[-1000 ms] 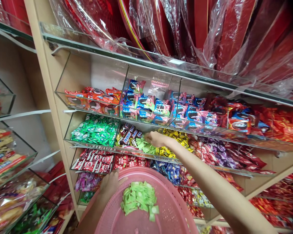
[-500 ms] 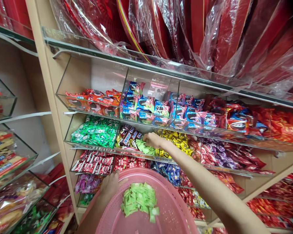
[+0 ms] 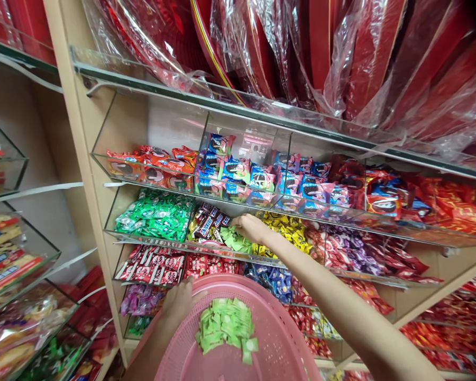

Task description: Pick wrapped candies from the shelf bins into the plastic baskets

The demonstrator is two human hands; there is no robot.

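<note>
My left hand [image 3: 181,297] is closed round the left rim of a pink perforated plastic basket [image 3: 280,296]. A heap of small light green wrapped candies [image 3: 227,323] lies in it. My right hand [image 3: 248,226] reaches into a glass shelf bin, its bent fingers closed at more light green candies [image 3: 236,241]; the fingertips are partly hidden. Just left of those candies, in the same bin, are brown Snickers bars [image 3: 210,222]. Yellow-wrapped candies [image 3: 287,232] fill the space behind my right wrist.
Green-wrapped candies [image 3: 154,214] fill the bin at the left. Above the right hand, a glass shelf holds blue-and-pink cookie packs [image 3: 236,170] and orange packs [image 3: 154,164]. Red items in clear plastic [image 3: 285,53] stand on top. A wooden upright [image 3: 73,121] divides the shelving.
Almost nothing differs. My right hand's fingers have shifted slightly over the light green candies; the left hand and the basket have stayed in place.
</note>
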